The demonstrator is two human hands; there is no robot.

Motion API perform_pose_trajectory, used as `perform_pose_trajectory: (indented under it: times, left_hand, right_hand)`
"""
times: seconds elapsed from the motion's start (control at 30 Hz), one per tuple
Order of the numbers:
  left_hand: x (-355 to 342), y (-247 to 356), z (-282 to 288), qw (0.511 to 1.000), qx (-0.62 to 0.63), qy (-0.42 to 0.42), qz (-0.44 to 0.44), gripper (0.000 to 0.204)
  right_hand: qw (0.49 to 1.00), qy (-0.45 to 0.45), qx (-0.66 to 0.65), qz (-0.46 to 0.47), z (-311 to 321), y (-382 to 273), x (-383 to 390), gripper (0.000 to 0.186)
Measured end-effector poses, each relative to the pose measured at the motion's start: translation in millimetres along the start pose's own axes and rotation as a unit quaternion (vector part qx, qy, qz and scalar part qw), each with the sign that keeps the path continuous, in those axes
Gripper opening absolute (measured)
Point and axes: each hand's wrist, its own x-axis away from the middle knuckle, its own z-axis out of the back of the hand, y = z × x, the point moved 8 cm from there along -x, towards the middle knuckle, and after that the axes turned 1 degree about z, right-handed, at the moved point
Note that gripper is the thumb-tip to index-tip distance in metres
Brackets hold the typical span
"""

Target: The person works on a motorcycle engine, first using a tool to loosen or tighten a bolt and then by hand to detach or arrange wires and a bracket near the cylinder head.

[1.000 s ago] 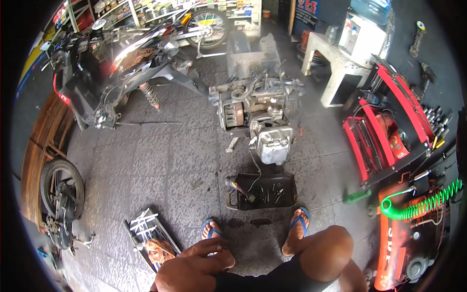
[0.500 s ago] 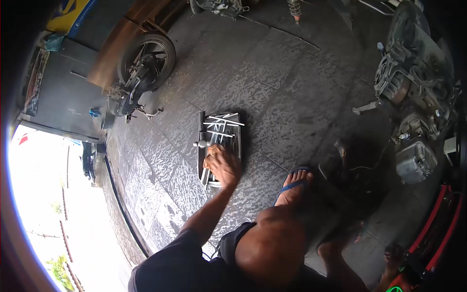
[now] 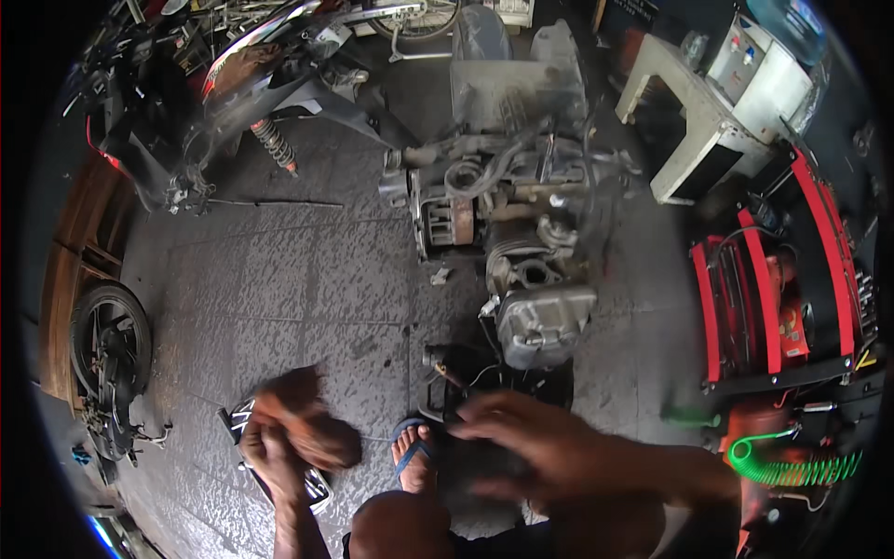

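My left hand [image 3: 272, 456] is closed on a crumpled orange-brown rag [image 3: 312, 424], which is smeared by motion. Under the rag and hand lies a shallow tray [image 3: 321, 494] of metal tools, mostly covered from sight. My right hand [image 3: 521, 433] reaches in from the right, blurred, its fingers apart with nothing seen between them. It passes over dark parts on the floor, just nearer than a large motorcycle engine [image 3: 545, 326]. My foot in a blue flip-flop [image 3: 410, 447] is between the two hands.
A red tool cart [image 3: 773, 298] and a green coiled air hose [image 3: 801, 466] stand at the right. A wheel assembly [image 3: 110, 345] lies far left. A partly dismantled motorcycle [image 3: 270, 93] and an orange shock absorber [image 3: 275, 149] are at the back left.
The view has swung right, bringing the engine to the middle. My left hand has lifted the rag off the tray's tools, and my right hand has come up into view.
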Motion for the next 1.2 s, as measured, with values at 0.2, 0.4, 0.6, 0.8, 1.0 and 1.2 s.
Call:
perform_pose_trajectory:
  times: [0.2,0.4,0.6,0.8,1.0,1.2]
  left_hand:
    - [55,97,-180,0.833,0.131,-0.538,-0.002,0.031]
    - [66,59,-207,0.806,0.167,-0.544,0.162,0.036]
    - [62,14,-190,0.843,0.169,-0.476,0.184,0.030]
    - [53,-28,-159,0.873,0.182,-0.369,0.263,0.023]
    - [48,-31,-152,0.889,0.161,-0.362,0.230,0.021]
    - [39,-7,-122,0.884,0.265,-0.314,0.222,0.052]
  right_hand:
    - [0.989,0.115,0.033,0.083,35,-40,-29,0.054]
    - [0.949,0.291,0.092,-0.084,150,29,-20,0.035]
    - [0.967,0.040,0.251,0.003,122,62,-52,0.026]
    - [0.911,0.162,0.361,-0.113,170,34,-34,0.017]
    - [0.961,0.146,0.230,0.035,120,43,-55,0.013]
    - [0.967,0.200,0.092,-0.128,95,19,-41,0.013]
